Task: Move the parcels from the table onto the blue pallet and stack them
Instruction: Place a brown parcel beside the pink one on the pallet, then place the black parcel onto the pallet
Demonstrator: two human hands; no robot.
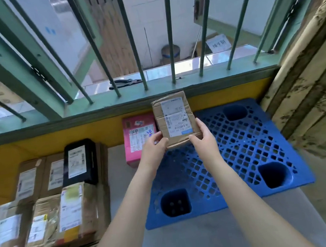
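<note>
- At about 8 o'clock in the head view, a crowd of brown cardboard parcels with white shipping labels (45, 199) sits packed edge to edge on the surface, with a black rectangular parcel with a white label (79, 162) lying on top of them toward the far side; these are not yet moved.
- Just left of centre, a pink rectangular box with a printed label (137, 140) already lies at the far left corner of the blue plastic lattice pallet (242, 146), close to the yellow wall (38, 145).
- At centre, the left hand (153, 146) grips the near left corner of a small brown cardboard parcel with a white barcode label (176, 119), fingers curled round its edge.
- The parcel is held up over the pallet's far left part, just right of the pink box; its long axis runs from 6 to 12 o'clock, label facing up.
- The right hand (203, 137) grips the near right side, thumb on top; both hands are about equally near.
- The likely next move is down and slightly toward 12 o'clock, to set the parcel beside the pink box.
- From 3 to 5 o'clock the pallet's grid and its deep foot wells hold nothing.
</note>
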